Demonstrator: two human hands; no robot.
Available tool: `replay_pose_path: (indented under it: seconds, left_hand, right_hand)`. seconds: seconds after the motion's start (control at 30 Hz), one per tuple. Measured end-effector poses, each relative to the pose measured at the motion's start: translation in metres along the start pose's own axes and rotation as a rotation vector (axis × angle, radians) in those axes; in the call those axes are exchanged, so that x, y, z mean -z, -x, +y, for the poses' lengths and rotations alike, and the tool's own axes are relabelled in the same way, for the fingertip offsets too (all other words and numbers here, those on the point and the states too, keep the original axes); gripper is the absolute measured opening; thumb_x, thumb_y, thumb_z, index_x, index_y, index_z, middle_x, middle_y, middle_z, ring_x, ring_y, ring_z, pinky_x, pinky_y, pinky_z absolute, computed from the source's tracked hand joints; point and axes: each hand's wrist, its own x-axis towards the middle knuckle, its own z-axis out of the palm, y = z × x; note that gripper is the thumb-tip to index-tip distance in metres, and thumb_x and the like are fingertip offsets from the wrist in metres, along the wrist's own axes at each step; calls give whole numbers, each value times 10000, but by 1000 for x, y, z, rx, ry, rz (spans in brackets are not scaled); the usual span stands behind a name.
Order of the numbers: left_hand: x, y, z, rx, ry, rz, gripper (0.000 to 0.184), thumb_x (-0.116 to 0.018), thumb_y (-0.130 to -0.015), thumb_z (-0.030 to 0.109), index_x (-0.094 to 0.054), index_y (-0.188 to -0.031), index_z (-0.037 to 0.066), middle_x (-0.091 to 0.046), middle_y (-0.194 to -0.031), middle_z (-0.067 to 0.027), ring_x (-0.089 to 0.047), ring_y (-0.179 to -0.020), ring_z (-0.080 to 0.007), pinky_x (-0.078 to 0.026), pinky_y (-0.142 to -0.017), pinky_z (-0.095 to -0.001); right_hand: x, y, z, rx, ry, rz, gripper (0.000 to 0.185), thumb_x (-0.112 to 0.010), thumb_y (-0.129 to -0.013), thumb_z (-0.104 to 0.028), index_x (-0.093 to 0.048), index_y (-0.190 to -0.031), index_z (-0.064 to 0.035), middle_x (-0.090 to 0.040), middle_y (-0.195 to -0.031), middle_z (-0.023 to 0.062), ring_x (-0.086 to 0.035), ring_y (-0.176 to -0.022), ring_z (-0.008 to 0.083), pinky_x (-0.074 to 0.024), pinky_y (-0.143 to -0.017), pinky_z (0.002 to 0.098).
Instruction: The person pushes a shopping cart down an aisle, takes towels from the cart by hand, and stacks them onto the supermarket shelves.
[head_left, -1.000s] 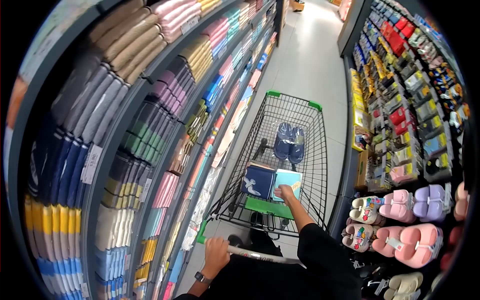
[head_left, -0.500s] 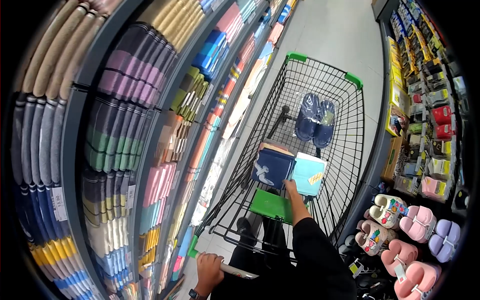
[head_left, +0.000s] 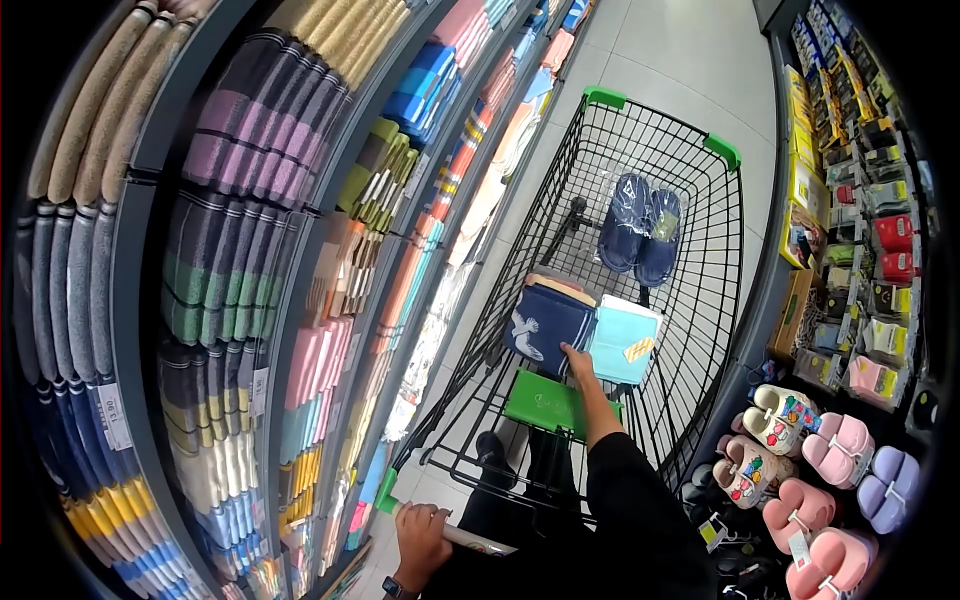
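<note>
Wrapped around the handle of a black wire shopping cart (head_left: 722, 262) is my left hand (head_left: 424, 535), closed, with a watch on the wrist. My right hand (head_left: 580, 366) reaches inside the cart and grips the right edge of a folded navy towel (head_left: 550, 325) with a pale bird design; some of its fingers are hidden. Beige and pinkish cloth edges show behind the navy towel. Beside it lies a light turquoise folded towel (head_left: 622, 345) with a yellowish label. Farther forward in the basket is a pair of navy slippers (head_left: 625, 225) in clear plastic.
Shelves of folded towels (head_left: 235, 235) line the left side, close to the cart. At right hang several clogs (head_left: 838, 448) and small packaged goods (head_left: 885, 240). A tiled aisle floor (head_left: 670, 60) runs ahead. The cart's green flap (head_left: 545, 402) is near my right forearm.
The cart and its contents appear slightly farther right and up in view. My foot by the cart shows a little more. Both hands keep their places on the handle and navy towel.
</note>
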Motion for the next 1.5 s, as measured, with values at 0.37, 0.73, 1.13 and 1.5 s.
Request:
replay_pose_path:
  seconds: [0.37, 0.73, 1.13, 1.5]
  left_hand:
    - [-2, 1, -2, -37, 22, 113, 350, -558, -621, 40, -617, -965, 69, -561, -959, -81, -536, -979, -273, -368, -993, -473]
    - [5, -13, -1, -193, 84, 271, 293, -563, -630, 29, -585, -921, 49, -505, -881, -103, -513, -925, -310, -388, -986, -421]
    - [41, -12, -25, -226, 965, 187, 451, -559, -909, 168, -468, -1338, 64, -495, -1327, -111, -492, -1202, -263, -357, -1053, -404]
    - [152, 84, -106, 71, 1725, 529, 580, -642, -913, 200, -383, -1392, 1, -536, -1277, -90, -535, -1112, -165, -439, -953, -308]
  right_hand:
    - [17, 45, -45, 232, -282, -111, 304, -631, -808, -231, -596, -990, 10, -566, -820, 45, -538, -728, 173, -450, -695, 319]
    - [70, 138, -145, 378, -658, -296, 239, -594, -794, -161, -557, -1009, -63, -597, -936, 77, -613, -862, 226, -534, -792, 360]
    - [56, 412, -204, 437, -662, -720, 547, -550, -699, -117, -499, -1217, 52, -624, -1090, 174, -640, -949, 328, -540, -877, 420]
    - [-57, 557, -91, 675, 53, -1069, 625, -642, -818, -104, -374, -1371, 8, -546, -1228, 113, -550, -1090, 199, -461, -942, 341]
